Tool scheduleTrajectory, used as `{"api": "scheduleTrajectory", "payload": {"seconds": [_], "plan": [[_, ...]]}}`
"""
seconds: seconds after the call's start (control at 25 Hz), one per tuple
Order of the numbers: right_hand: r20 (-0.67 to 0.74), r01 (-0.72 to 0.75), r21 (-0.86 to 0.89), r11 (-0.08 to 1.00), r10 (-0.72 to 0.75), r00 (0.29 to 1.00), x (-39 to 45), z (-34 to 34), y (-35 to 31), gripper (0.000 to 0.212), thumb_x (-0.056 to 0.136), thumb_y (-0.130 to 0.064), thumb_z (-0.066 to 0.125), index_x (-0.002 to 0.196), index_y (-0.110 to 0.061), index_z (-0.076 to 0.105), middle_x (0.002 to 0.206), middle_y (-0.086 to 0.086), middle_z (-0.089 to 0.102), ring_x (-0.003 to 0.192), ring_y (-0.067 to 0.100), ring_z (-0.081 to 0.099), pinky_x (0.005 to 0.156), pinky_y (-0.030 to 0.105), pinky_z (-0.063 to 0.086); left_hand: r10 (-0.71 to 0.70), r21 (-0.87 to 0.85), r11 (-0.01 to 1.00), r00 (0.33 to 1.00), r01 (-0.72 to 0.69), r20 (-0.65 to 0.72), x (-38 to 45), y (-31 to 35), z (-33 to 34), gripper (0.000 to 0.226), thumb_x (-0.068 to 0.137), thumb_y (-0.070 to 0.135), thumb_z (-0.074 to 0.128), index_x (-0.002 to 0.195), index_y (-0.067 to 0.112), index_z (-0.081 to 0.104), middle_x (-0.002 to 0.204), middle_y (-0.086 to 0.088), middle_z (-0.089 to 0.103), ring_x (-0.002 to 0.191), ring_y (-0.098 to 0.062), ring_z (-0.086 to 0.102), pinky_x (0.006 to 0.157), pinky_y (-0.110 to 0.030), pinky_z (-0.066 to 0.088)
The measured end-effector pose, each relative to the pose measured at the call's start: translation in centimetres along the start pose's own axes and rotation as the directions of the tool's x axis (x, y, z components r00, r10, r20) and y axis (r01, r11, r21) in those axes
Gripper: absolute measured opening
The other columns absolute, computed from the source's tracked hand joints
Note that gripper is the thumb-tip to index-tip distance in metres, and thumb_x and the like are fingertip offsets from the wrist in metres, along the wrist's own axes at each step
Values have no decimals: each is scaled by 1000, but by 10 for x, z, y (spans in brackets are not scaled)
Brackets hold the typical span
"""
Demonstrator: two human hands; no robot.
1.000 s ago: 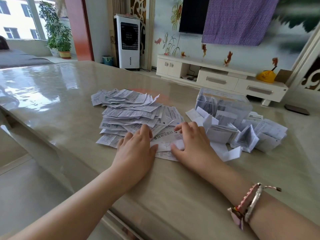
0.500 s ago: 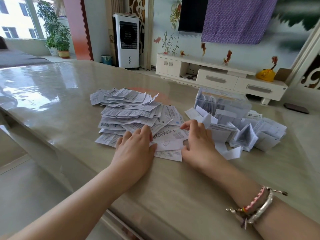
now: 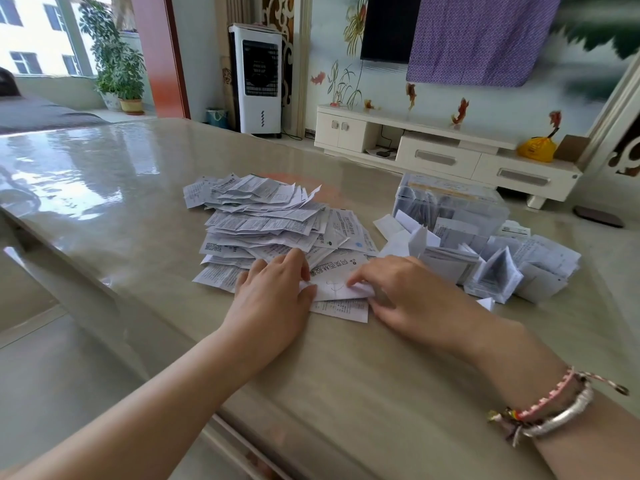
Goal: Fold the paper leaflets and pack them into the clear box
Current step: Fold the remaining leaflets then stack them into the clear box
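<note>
From the head view, our left hand (image 3: 273,299) lies flat, fingers straight, pinning the leaflet (image 3: 337,284) at the near edge of the pile (image 3: 263,223). Our right hand (image 3: 408,299) pinches its right end, fingers curled. We should keep the left pressing, square the edges, then crease firmly. The box (image 3: 450,206) stands behind the folded heap (image 3: 498,268).
</note>
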State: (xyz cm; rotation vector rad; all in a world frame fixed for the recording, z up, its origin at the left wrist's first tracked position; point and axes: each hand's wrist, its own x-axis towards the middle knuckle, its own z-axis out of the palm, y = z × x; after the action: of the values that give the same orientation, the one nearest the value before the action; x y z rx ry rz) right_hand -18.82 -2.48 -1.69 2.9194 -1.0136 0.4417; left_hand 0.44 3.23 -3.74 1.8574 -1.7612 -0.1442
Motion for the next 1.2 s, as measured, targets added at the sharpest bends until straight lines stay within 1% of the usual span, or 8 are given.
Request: {"api": "scheduleTrajectory", "payload": {"seconds": [0.12,0.24,0.4,0.52,0.6,0.76,1.0,1.2], "plan": [[-110,-6,20,1000,9,994,1,-1,-2,27,79,-5,61,98,-23,68,95,-9,65,96,14,54,87,35,43,1,-57,998,1000,0,18,0,0,2,14,90,40,52,96,31,44,82,13,44,102,-18,44,94,-35,34],[-248,-45,245,969,107,963,4,0,-13,21,80,-8,66,95,-22,69,87,-8,61,90,10,52,84,24,41,7,-87,996,999,-4,37,-3,5,5,27,83,52,57,94,32,44,79,15,43,97,-15,43,90,-34,32],[-118,-121,431,894,188,975,9,15,-24,35,84,-25,69,116,-28,56,85,-12,57,90,5,52,84,21,40,-1,-66,998,998,5,60,0,5,3,17,85,36,56,95,30,44,88,10,52,99,-21,47,86,-34,33],[-41,-190,420,887,228,973,10,19,-21,43,83,-34,70,121,-32,49,87,-14,56,97,7,49,88,25,41,-86,-173,979,988,108,129,9,0,-4,17,90,17,47,103,27,50,94,6,58,99,-23,52,92,-36,40],[2,-227,438,870,252,968,8,17,-19,44,82,-37,70,120,-34,47,90,-13,55,98,6,47,84,21,41,-128,-246,957,985,153,117,10,-3,-7,13,93,19,46,103,26,51,90,7,60,92,-20,54,86,-34,42],[22,-242,443,863,259,966,8,16,-17,43,82,-39,71,115,-30,45,90,-10,54,93,3,45,75,19,38,-55,-193,978,993,74,101,4,-5,-3,11,89,23,56,99,25,50,83,11,53,89,-18,49,92,-37,41],[0,-291,375,880,314,950,12,16,-11,36,85,-35,67,108,-22,43,86,-9,50,86,11,44,77,29,42,-51,-170,983,993,68,106,3,-3,-3,15,90,24,56,101,25,46,83,13,49,94,-20,48,96,-40,39],[-46,-285,350,893,320,946,16,20,-13,28,88,-27,65,101,-19,42,82,-5,50,80,12,46,73,28,42,-57,-142,987,990,76,129,4,-3,-4,13,92,26,54,100,28,44,83,15,48,94,-18,48,97,-39,39]]}}
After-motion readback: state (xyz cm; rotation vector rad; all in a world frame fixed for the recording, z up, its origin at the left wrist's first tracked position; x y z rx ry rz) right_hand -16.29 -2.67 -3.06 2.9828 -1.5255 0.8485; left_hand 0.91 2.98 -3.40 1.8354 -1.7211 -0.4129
